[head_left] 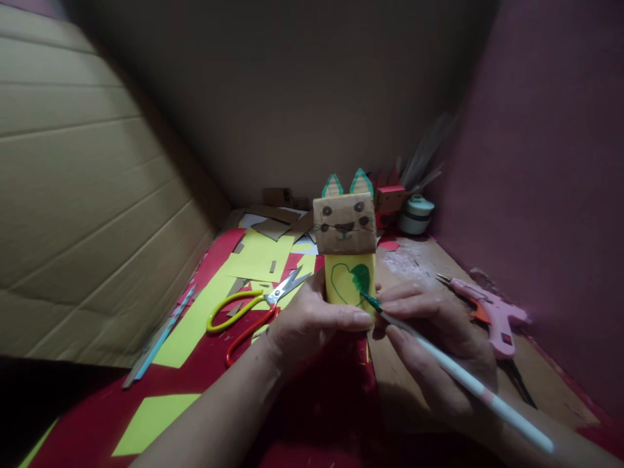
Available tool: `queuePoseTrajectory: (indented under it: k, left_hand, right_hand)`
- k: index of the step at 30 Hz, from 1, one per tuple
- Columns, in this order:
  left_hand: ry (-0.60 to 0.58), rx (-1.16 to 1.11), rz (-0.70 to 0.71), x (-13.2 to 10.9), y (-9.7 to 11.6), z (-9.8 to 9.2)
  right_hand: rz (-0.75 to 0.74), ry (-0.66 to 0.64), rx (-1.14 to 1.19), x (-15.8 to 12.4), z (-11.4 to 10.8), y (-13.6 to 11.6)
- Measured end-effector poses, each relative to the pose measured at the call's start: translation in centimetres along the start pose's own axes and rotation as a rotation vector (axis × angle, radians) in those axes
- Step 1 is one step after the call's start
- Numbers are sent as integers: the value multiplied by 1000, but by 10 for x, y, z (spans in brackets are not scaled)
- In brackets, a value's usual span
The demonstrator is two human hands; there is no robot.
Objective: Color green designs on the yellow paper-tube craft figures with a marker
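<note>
Left hand [312, 318] is gripping the cardboard cat [344, 224] dead centre. Right hand [433, 338], at its five o'clock, is pinching the brush [468, 383], tip on the green heart [353, 279]. Judging by that close thumb, wet paint risks smearing.

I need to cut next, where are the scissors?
In the head view, the scissors lie open on the yellow paper, left of the left hand holding the cardboard cat.

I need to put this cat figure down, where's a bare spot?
Bare tabletop between the cardboard cat and the pink glue gun. Crowded: left side, with scissors and paper scraps; back corner, by the small jar.
</note>
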State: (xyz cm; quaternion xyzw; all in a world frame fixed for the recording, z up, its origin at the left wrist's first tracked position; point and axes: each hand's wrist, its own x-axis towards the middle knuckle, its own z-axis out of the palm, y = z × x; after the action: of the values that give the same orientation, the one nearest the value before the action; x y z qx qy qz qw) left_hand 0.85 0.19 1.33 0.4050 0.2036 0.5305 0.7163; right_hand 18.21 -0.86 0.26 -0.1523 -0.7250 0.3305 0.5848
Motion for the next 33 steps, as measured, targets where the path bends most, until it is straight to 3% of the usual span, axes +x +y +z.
queuePoseTrajectory:
  k: [3, 25, 33]
  left_hand:
    - [45, 12, -19, 0, -1, -3]
    - [-7, 51, -41, -2, 0, 0]
    - [3, 60, -33, -3, -1, -2]
  right_hand:
    - [2, -39, -3, 0, -2, 1]
    - [28, 49, -10, 0, -2, 0]
    - [8, 3, 2, 1, -3, 0]
